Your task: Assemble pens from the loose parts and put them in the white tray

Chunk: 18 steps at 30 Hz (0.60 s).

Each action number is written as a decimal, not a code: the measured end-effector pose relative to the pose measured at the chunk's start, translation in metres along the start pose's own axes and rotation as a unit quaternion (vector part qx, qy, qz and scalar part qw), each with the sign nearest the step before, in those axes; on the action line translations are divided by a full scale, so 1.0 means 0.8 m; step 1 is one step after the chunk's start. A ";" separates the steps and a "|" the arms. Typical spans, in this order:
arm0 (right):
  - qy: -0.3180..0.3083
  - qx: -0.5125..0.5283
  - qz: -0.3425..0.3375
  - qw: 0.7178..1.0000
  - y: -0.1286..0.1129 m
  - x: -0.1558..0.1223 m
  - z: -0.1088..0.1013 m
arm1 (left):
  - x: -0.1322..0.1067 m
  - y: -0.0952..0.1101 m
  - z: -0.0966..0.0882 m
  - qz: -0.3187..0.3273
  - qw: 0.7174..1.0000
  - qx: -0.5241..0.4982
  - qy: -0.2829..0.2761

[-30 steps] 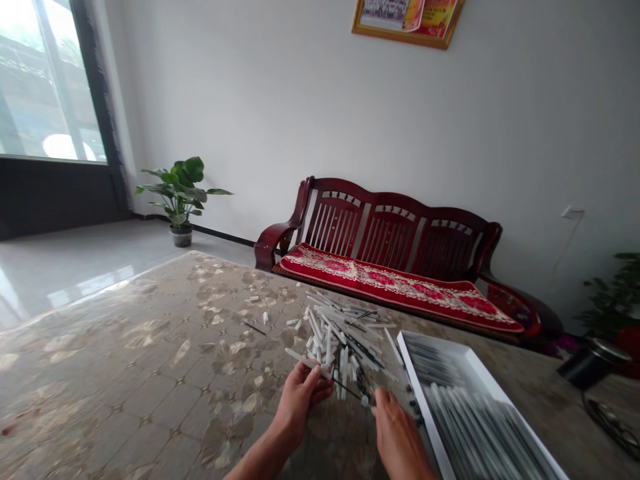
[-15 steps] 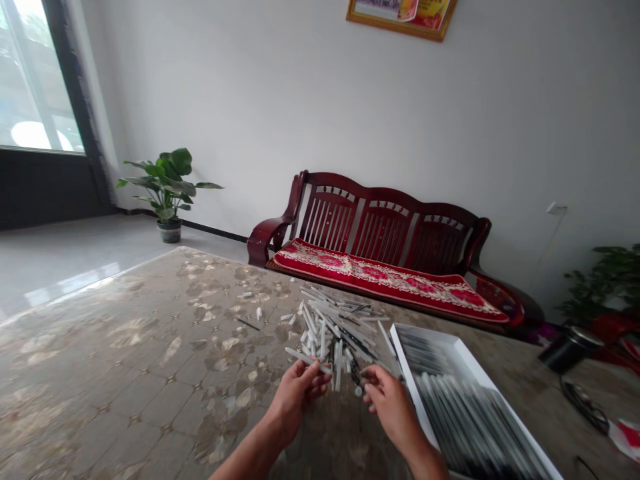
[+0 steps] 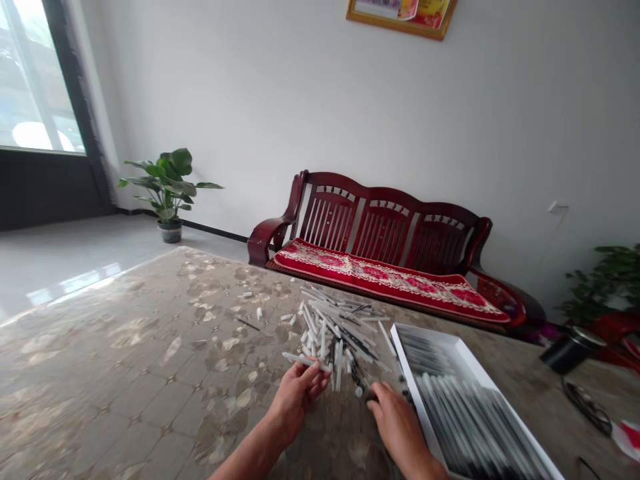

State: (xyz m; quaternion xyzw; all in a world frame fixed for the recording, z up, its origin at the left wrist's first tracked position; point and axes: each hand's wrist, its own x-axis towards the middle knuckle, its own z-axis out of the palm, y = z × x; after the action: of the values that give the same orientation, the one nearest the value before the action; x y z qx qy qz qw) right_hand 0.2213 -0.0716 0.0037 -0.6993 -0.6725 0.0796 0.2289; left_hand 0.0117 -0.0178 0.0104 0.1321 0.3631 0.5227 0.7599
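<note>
My left hand [image 3: 300, 393] is closed around a whitish pen barrel [image 3: 296, 359], which lies nearly level across the fingers and points left. Just beyond it spreads a pile of loose white pen parts [image 3: 311, 323] and thin dark rods. My right hand [image 3: 395, 413] is lower on the table, left of the white box, with its fingers curled together. Something dark shows at its fingertips, too small to name. Small black parts [image 3: 356, 375] lie between the two hands. The open white box [image 3: 477, 370] holds many grey, dark-ended pens [image 3: 465, 413] in rows.
The table [image 3: 125, 373] has a patterned cover. A few loose white pieces [image 3: 259, 313] and a thin dark rod [image 3: 248, 323] lie left of the pile. A black cylinder [image 3: 571, 349] with a cable stands at the right. Behind the table is a red wooden bench [image 3: 380, 227].
My right hand has moved down and slightly right, away from the pile, and its fingers have drawn together. My left hand keeps the barrel almost where it was.
</note>
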 end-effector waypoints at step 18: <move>0.050 0.324 0.030 0.944 -0.079 0.025 0.024 | 0.002 -0.011 -0.005 -0.001 0.998 -0.009 -0.057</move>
State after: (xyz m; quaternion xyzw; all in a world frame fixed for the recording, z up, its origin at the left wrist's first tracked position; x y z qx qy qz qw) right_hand 0.1576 -0.0486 0.0176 -0.6108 -0.5765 0.2645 0.4739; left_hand 0.0152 -0.0209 0.0024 0.1542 0.3143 0.5168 0.7812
